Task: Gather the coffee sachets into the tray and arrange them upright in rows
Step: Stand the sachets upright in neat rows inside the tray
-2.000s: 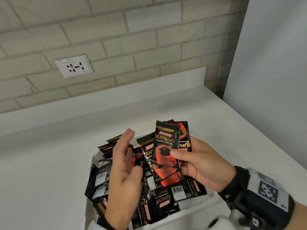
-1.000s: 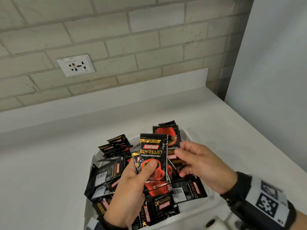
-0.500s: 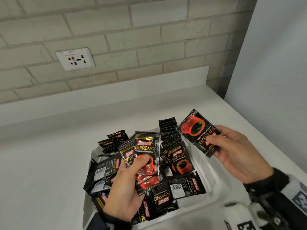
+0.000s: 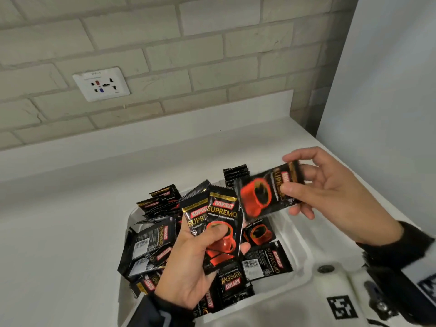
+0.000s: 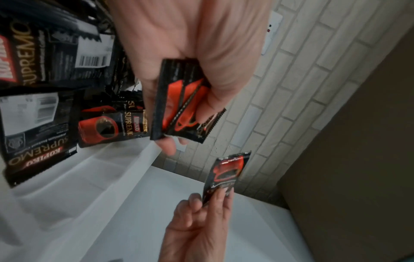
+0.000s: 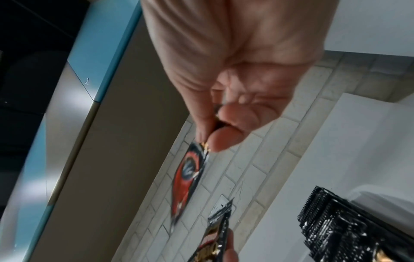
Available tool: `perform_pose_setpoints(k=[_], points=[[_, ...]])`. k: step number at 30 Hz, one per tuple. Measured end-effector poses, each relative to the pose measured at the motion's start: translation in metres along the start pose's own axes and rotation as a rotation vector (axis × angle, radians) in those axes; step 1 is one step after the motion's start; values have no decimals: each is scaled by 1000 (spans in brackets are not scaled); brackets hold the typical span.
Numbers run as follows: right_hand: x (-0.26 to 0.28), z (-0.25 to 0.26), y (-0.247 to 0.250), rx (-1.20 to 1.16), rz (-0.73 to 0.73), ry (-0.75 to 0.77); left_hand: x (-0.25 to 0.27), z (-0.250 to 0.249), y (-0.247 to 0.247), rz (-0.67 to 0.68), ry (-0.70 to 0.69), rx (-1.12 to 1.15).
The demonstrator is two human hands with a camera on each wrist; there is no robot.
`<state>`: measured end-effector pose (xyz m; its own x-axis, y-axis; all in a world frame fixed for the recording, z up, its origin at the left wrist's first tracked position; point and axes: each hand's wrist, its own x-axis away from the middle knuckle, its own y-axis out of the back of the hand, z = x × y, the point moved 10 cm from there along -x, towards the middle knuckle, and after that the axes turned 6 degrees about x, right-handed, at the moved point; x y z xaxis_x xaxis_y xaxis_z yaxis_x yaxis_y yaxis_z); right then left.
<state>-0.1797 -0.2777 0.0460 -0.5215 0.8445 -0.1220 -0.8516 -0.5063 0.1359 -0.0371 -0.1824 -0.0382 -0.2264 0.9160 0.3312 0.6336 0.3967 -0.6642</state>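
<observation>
A white tray [image 4: 297, 253] on the counter holds a loose heap of black and red coffee sachets [image 4: 151, 239]. A short row of sachets stands upright [image 4: 236, 173] at the tray's far edge. My left hand [image 4: 188, 263] is raised over the tray and grips a small fan of sachets [image 4: 221, 223], thumb pressed on the front one; the left wrist view shows them [image 5: 179, 106] edge-on in the fingers. My right hand [image 4: 330, 185] is up at the right and pinches a single sachet [image 4: 266, 194], turned sideways, also seen in the right wrist view [image 6: 188, 177].
A brick wall with a white socket plate [image 4: 101, 83] runs behind the white counter [image 4: 59, 232]. A pale panel [image 4: 389, 90] closes off the right side. A white object [image 4: 306, 303] lies in front of the tray.
My right hand passed sachets to the left, then pulled one sachet away to the right and turned it sideways. The left hand now grips the fanned sachets.
</observation>
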Motion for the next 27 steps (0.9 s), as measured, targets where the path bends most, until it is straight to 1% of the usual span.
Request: perform_pose_setpoints(k=[2, 5, 8, 11, 13, 16, 18, 20, 23, 27], points=[[-4, -1, -9, 71, 74, -29, 0, -4, 2, -21, -49, -109], [-7, -10, -33, 216, 227, -84, 0, -7, 0, -6, -116, -243], [-12, -21, -45, 322, 277, -97, 0, -9, 1, 0, -142, -313], [-14, -24, -54, 318, 327, -92, 0, -10, 1, 3, -148, -379], [-16, -27, -56, 305, 338, -86, 1, -9, 0, 4, -131, -363], [-20, -35, -53, 328, 314, -92, 1, -3, 0, 2, -73, -320], [-22, -40, -48, 331, 289, -112, 0, 1, 1, 5, -30, -278], [-22, -44, -43, 284, 251, -151, -2, 3, 5, -14, -14, -267], [-20, -49, -41, 232, 246, -187, -1, 0, 7, -30, -48, -318], [-17, -45, -51, 249, 331, -144, -1, -4, 2, -26, -89, -343]])
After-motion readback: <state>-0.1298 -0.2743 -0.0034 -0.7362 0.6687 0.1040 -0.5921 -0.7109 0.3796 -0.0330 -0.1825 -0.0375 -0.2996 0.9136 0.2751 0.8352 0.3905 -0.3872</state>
